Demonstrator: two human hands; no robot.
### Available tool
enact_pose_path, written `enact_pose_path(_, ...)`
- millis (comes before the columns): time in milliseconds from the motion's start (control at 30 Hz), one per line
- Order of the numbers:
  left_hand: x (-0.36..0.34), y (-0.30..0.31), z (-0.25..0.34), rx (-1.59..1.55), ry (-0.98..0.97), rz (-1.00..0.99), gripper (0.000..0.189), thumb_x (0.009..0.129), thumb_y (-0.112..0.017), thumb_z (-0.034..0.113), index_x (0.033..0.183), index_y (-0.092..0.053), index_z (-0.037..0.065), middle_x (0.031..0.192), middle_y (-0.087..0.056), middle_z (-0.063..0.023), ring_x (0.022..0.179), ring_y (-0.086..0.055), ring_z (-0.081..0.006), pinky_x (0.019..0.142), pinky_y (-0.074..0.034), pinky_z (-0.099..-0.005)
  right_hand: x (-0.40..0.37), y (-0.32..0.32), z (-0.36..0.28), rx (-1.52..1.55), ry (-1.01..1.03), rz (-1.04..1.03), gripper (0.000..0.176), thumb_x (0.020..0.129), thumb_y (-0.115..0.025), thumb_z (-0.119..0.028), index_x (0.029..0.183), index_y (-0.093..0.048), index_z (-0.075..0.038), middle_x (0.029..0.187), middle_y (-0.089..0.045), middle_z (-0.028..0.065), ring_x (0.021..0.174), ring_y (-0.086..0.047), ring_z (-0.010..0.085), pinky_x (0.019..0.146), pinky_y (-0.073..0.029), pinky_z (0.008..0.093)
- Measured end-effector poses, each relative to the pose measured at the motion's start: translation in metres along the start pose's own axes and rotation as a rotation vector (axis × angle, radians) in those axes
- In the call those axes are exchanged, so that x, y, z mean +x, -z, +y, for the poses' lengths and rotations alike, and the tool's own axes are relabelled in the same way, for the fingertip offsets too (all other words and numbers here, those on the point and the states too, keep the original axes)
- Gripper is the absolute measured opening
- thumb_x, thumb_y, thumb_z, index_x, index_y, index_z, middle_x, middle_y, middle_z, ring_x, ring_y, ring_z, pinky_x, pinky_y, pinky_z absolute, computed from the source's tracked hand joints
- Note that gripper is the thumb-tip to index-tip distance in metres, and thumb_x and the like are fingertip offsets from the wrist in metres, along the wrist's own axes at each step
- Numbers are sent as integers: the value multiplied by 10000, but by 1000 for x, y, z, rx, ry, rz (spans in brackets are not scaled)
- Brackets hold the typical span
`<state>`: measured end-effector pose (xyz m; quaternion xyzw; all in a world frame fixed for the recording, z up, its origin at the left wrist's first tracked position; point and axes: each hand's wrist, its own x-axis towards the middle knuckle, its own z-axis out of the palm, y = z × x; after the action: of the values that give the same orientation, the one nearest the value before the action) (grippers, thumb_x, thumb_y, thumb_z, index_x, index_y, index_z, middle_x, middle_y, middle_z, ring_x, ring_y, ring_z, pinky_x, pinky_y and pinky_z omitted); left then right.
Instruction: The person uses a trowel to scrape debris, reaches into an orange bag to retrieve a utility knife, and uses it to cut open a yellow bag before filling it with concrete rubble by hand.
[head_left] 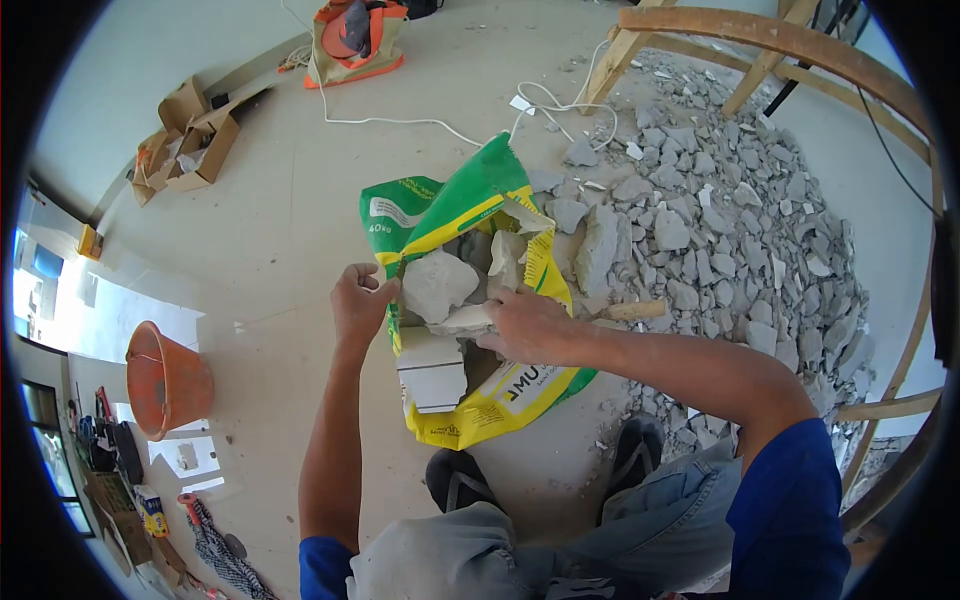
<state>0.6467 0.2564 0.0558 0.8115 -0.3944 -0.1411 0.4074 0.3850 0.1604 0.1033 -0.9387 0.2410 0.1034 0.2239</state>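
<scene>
The left hand (360,302) has its grip closed on the rim of the green and yellow plastic sack (455,215). The sack lies on the pale concrete floor (280,220) with its mouth toward the person and its long axis running away from them. The right hand (527,326) clasps a flat pale-grey slab of broken plaster (462,321) at the right edge of the mouth. The slab's long axis lies across the opening, running from the right grip toward the left hand, so the slab sits between the two hands. It is just above a white rectangular block (432,375) at the mouth. The heap of grey rubble (720,230) lies beside the sack, nearer the right hand.
</scene>
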Motion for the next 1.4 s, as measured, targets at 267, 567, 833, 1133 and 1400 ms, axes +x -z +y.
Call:
enact_pose_path(267, -42, -2, -23, 126, 101, -77, 429, 808, -787, 276, 1046, -711, -73, 888, -724, -172, 771, -693, -276, 721, -548, -402, -5, -10, -5, -171, 206, 277, 197, 830, -666, -133, 864, -660, 61, 1113, -554, 249, 857, -660, 401, 670, -588, 465)
enact_pose_path(567, -164, 1, -61, -641, 660, 10, 442, 957, -699, 333, 1155, -652, -59, 1004, -702, -98, 843, -664, -163, 691, -538, -286, -11, -7, -10, -157, 282, 317, 199, 793, -694, -140, 810, -662, 55, 1090, -529, 209, 789, -662, 373, 609, -582, 426)
enact_pose_path(833, -224, 2, -51, -602, 695, -24, 421, 969, -685, 318, 1165, -660, -54, 1009, -700, -112, 876, -654, -162, 741, -523, -297, -21, 118, -26, -248, -38, 233, 398, 724, -763, -323, 897, -724, 32, 1098, -648, 181, 877, -698, 375, 754, -586, 475)
enact_pose_path(1133, -208, -9, -52, -601, 658, -60, 377, 958, -687, 236, 1173, -643, -70, 997, -673, -113, 848, -627, -158, 726, -543, -313, 78, 65, 40, 266, -721, 610, 547, 771, -734, -469, 1034, -733, 11, 1325, -593, 148, 1252, -543, 329, 1009, -479, 492)
enact_pose_path(1400, -223, -3, -34, -647, 669, -116, 380, 986, -623, 252, 1242, -572, -24, 1271, -572, -166, 1163, -597, -298, 960, -514, -475, 35, 55, 27, -48, -332, 373, 688, 815, -707, -576, 1212, -699, -14, 1424, -430, 233, 1332, -384, 403, 1042, -357, 571)
